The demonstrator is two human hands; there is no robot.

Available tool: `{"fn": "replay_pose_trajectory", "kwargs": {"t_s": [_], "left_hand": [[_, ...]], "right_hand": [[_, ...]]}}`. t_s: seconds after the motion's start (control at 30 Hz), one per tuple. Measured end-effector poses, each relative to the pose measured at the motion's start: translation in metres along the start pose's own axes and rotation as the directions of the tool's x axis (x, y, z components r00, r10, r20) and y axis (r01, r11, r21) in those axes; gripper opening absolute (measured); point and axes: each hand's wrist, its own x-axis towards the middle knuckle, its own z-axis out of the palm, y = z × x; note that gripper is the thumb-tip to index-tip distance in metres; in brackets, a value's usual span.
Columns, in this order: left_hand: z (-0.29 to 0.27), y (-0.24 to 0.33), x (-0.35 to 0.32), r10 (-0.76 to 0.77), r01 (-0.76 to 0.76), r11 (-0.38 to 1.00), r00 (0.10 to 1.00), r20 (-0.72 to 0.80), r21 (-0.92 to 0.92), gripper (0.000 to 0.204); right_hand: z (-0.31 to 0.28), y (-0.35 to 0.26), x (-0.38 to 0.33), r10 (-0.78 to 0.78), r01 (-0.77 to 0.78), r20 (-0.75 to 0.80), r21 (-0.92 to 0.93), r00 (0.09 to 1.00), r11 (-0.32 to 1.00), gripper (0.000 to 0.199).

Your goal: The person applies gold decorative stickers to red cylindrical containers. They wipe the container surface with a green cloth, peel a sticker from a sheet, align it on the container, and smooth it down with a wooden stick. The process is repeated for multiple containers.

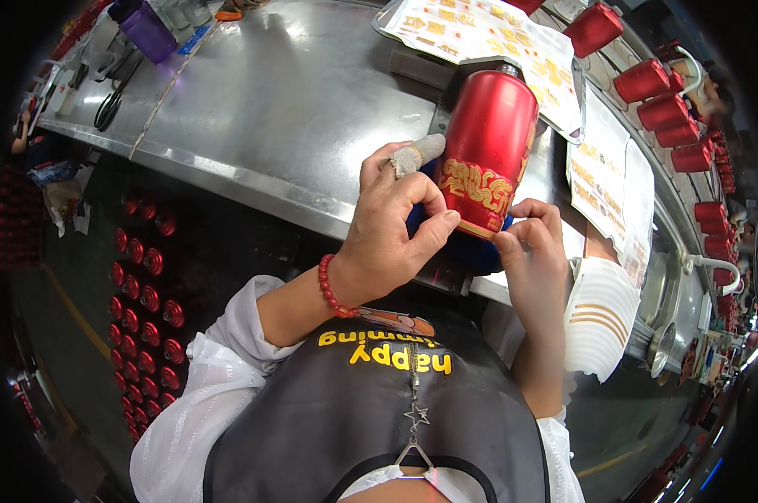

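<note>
A red bottle [489,126] lies in front of me with its base toward me and a dark fitting at its far end. A gold dragon decal [477,186] wraps its lower part. My left hand [393,222] is closed, thumb and forefinger pinched at the left of the base; a beige cloth cover [417,157] sits on one finger. A thin gold strip [477,229] runs along the base between both hands. My right hand [533,243] pinches at the strip's right end. Something blue [477,251] shows beneath the bottle.
A white sheet with gold stripes [598,314] rests against my right forearm. Gold decal sheets [488,33] lie beyond the bottle on the steel table [295,101]. Red bottles [664,109] line the right side; several more [148,298] stand low at left. Scissors [111,109] and a purple cup [144,32] sit far left.
</note>
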Motion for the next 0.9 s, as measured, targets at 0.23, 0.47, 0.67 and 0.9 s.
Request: {"fn": "replay_pose_trajectory", "kwargs": {"t_s": [0.23,0.47,0.67,0.9], "left_hand": [[-0.001,0.0,-0.002,-0.022,0.022,1.0,1.0,0.022,-0.005,0.015],[0.001,-0.003,-0.005,-0.031,0.03,0.999,1.0,-0.005,-0.032,0.015],[-0.002,-0.007,-0.01,-0.07,0.069,0.997,0.997,-0.044,-0.029,0.01],[-0.01,-0.002,-0.015,0.468,-0.397,0.848,0.872,-0.146,0.35,0.019]], "right_hand": [[0.001,0.001,-0.001,0.016,-0.016,0.007,0.027,1.0,1.0,0.021],[0.003,0.007,-0.003,-0.001,0.001,0.004,0.042,1.0,0.999,0.018],[0.006,0.01,-0.003,-0.018,0.018,0.005,0.061,1.0,0.998,0.019],[0.006,0.013,-0.005,-0.017,0.016,0.013,0.066,1.0,0.998,0.021]]}}
